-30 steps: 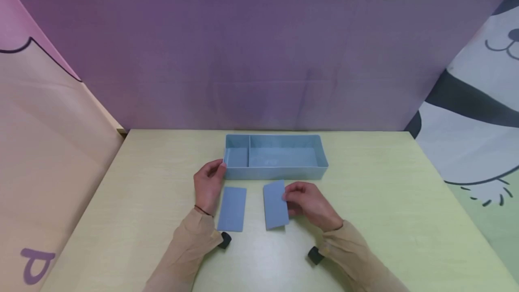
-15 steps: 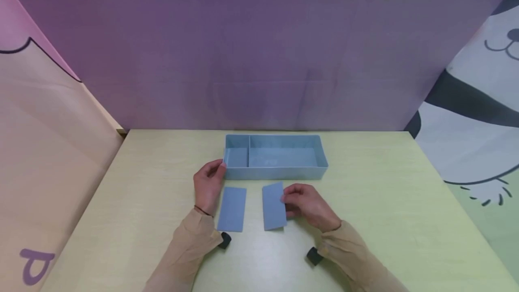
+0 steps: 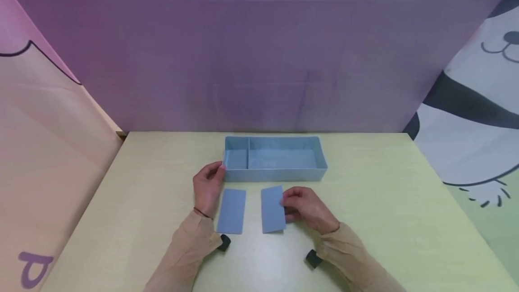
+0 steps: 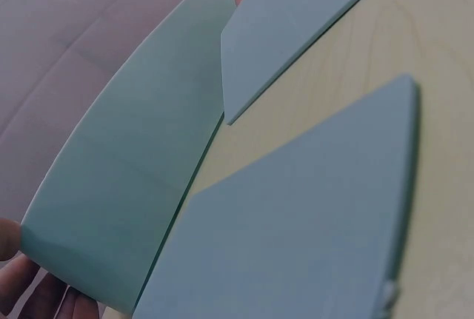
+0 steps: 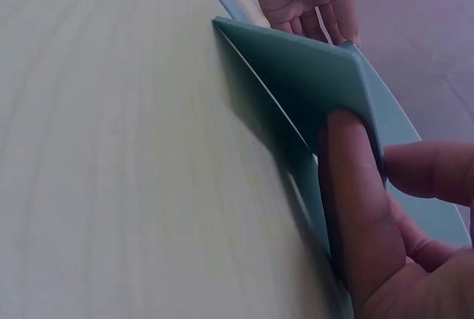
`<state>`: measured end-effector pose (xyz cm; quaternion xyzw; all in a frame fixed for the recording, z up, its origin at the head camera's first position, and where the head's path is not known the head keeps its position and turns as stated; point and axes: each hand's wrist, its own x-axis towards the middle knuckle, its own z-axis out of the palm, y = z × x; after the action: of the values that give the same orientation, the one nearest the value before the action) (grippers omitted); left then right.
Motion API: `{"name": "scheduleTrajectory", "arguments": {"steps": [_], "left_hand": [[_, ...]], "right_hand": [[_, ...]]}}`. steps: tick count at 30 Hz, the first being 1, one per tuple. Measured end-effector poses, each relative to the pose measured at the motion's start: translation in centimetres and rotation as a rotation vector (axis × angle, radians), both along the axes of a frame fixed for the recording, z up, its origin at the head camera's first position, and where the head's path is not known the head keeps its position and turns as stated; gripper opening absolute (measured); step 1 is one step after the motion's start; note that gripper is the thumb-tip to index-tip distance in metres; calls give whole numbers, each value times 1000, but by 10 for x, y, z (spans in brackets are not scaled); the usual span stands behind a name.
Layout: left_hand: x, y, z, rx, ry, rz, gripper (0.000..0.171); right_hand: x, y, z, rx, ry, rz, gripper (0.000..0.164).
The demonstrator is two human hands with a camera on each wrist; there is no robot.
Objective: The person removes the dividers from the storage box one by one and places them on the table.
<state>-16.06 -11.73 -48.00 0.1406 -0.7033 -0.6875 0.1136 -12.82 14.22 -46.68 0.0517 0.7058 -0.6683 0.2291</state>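
A pale blue two-compartment box [image 3: 275, 175] stands in the middle of the table. My left hand [image 3: 208, 188] holds its front left corner between thumb and fingers. In front of the box lies a flat blue rectangular plate [image 3: 231, 211], beside the left wrist. A second blue plate [image 3: 273, 210] is to its right, pinched at the right edge by my right hand [image 3: 310, 208]. In the right wrist view, that held plate [image 5: 296, 60] slants with its right side raised; a finger lies under it and the thumb at its edge.
A thin divider [image 3: 248, 153] splits the box into a small left and a larger right compartment. Black wrist devices [image 3: 313, 258] sit under both sleeves. A purple cloth [image 3: 259, 57] rises behind the table's back edge, with printed cloths at both sides.
My right hand has moved slightly left and toward me with the held plate, bringing it a little nearer the lying one. The left hand keeps its hold on the box corner.
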Motion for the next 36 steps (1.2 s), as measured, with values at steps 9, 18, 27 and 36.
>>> {"name": "scheduleTrajectory", "arguments": {"steps": [9,18,27,36], "left_hand": [[0,-1,1,-7,-4,-11,27],[4,-3,-4,-6,-13,-10,30],[4,-2,-5,-23,-5,2,30],[1,0,-3,-24,1,5,28]], "right_hand": [[0,0,0,47,26,-9,20],[0,-1,-5,107,-2,-6,17],[2,0,-4,119,29,-2,18],[0,2,-1,121,56,17,20]]}}
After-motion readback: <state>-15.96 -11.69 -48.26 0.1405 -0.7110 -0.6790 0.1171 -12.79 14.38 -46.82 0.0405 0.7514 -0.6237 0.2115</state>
